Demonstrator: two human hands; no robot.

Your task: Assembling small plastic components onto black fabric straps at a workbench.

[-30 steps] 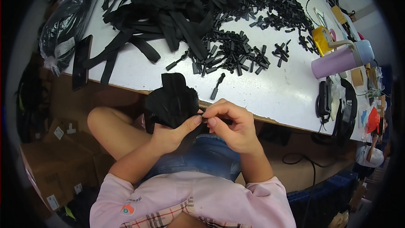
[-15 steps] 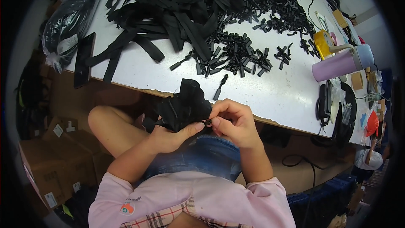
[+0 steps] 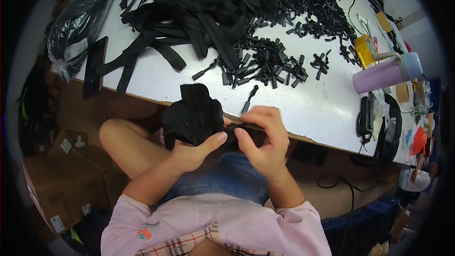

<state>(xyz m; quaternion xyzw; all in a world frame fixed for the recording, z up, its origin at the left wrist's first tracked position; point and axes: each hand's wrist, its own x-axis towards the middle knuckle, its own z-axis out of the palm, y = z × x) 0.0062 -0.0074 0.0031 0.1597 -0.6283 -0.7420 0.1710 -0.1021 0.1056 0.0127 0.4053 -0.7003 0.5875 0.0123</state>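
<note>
My left hand is closed around a bunched wad of black zipper tape, held over my lap by the table's front edge. Its thumb points right, toward my right hand. That hand is bent at the fingertips, with thumb and forefinger closing near a small dark piece at the tape's right side; blur and the fingers hide what it is. Just beyond it on the table lies a single black zipper pull. A loose cluster of zipper pulls is spread farther back.
Long black tape strips heap on the white table, some drooping over its front edge. A larger mound of pulls lies behind. At left are a dark phone-like slab and a plastic-wrapped bundle; at right, a lilac bottle.
The black wad has shifted slightly left and turned in my left hand. My right hand has drawn a little to the right, widening the gap between the hands.
</note>
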